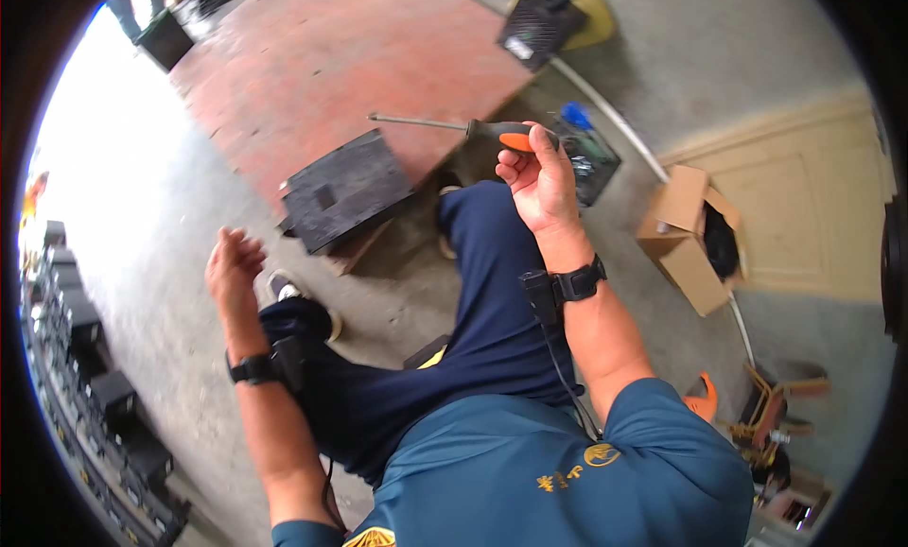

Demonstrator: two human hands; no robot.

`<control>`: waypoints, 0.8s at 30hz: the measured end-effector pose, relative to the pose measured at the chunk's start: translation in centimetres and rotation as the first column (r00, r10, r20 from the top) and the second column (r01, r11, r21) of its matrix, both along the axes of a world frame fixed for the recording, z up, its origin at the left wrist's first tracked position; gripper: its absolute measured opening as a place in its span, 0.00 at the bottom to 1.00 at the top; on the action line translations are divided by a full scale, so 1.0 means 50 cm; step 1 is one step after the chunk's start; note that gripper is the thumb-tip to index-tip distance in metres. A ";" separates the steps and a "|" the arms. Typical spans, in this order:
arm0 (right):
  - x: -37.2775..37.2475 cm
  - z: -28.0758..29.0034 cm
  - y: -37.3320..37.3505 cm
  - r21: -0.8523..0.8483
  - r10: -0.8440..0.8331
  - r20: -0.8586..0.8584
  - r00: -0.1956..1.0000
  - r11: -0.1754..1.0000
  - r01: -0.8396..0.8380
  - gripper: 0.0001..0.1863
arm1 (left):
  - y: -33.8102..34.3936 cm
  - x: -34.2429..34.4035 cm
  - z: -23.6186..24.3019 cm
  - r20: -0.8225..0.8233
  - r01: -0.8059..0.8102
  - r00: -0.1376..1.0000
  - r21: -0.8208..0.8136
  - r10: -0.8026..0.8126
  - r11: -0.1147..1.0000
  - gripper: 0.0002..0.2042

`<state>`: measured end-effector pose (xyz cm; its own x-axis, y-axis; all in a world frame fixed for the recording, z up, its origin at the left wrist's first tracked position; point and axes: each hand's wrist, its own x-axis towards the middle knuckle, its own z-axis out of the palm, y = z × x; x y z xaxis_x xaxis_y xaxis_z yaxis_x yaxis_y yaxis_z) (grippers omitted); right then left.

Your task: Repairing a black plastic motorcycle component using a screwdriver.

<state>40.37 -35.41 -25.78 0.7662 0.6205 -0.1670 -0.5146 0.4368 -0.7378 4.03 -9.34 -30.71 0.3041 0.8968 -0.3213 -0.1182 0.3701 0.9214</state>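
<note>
Screwdriver (492, 131) gripped in the right hand (546, 190), shaft pointing left past the black case's far edge; left hand (234, 268), empty, half-open, appears nearer the black case (348, 195).

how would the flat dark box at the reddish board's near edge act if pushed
The dark box would probably stay stiff: its faces look flat, its edges straight. It seems unlikely to roll, being blocky, but might tip if pushed outward, lying at the near edge of the reddish board.
</note>
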 end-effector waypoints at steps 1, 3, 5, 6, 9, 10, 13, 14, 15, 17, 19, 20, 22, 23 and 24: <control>0.019 0.011 -0.037 -0.013 -0.035 0.032 0.999 0.999 0.035 0.14 | -0.003 0.003 0.006 -0.011 -0.014 1.000 -0.009 0.014 1.000 0.18; 0.064 0.019 -0.126 -0.091 -0.129 0.110 0.986 0.986 0.139 0.16 | -0.009 0.014 0.012 0.001 0.013 1.000 -0.016 -0.013 1.000 0.17; 0.100 0.035 -0.218 -0.161 -0.237 0.152 0.960 0.952 0.260 0.17 | -0.013 0.021 0.012 0.014 0.020 1.000 -0.011 -0.020 1.000 0.16; 0.110 0.041 -0.260 -0.185 -0.291 0.163 0.943 0.930 0.319 0.16 | -0.013 0.021 0.010 0.024 0.033 0.999 -0.014 -0.032 0.999 0.16; 0.105 0.042 -0.352 -0.233 -0.395 0.207 0.895 0.868 0.438 0.16 | -0.010 0.017 0.009 0.014 0.037 0.999 -0.017 -0.037 0.999 0.16; 0.098 0.039 -0.374 -0.258 -0.437 0.236 0.868 0.833 0.489 0.16 | -0.009 0.015 0.010 0.008 0.042 0.999 -0.017 -0.042 0.999 0.16; 0.084 0.009 -0.423 -0.320 -0.477 0.236 0.846 0.784 0.532 0.17 | -0.009 0.017 0.012 -0.006 0.046 0.999 -0.009 -0.046 0.999 0.15; 0.082 0.007 -0.430 -0.338 -0.492 0.232 0.839 0.768 0.544 0.19 | -0.009 0.017 0.010 -0.013 0.049 0.999 -0.019 -0.050 0.999 0.15; 0.083 0.007 -0.435 -0.337 -0.495 0.230 0.838 0.767 0.545 0.19 | -0.009 0.018 0.010 -0.021 0.052 0.998 -0.028 -0.052 0.998 0.15; 0.089 0.009 -0.440 -0.357 -0.492 0.282 0.824 0.743 0.566 0.19 | -0.011 0.019 0.008 -0.025 0.057 0.998 -0.027 -0.058 0.998 0.15; 0.102 0.010 -0.433 -0.351 -0.479 0.300 0.825 0.749 0.562 0.19 | -0.012 0.018 0.007 -0.029 0.061 0.998 -0.027 -0.062 0.998 0.15; 0.109 0.012 -0.425 -0.345 -0.464 0.319 0.827 0.756 0.557 0.19 | -0.013 0.016 0.007 -0.026 0.071 0.997 -0.020 -0.071 0.997 0.15; 0.121 0.016 -0.409 -0.355 -0.446 0.340 0.828 0.755 0.552 0.20 | -0.012 0.014 0.006 -0.026 0.078 0.997 -0.011 -0.078 0.997 0.15; 0.127 0.017 -0.402 -0.367 -0.426 0.363 0.829 0.752 0.547 0.21 | -0.014 0.016 0.007 -0.038 0.072 0.997 -0.017 -0.073 0.997 0.15; 0.135 0.016 -0.397 -0.368 -0.423 0.361 0.831 0.754 0.544 0.21 | -0.016 0.018 0.008 -0.050 0.067 0.996 -0.022 -0.068 0.998 0.15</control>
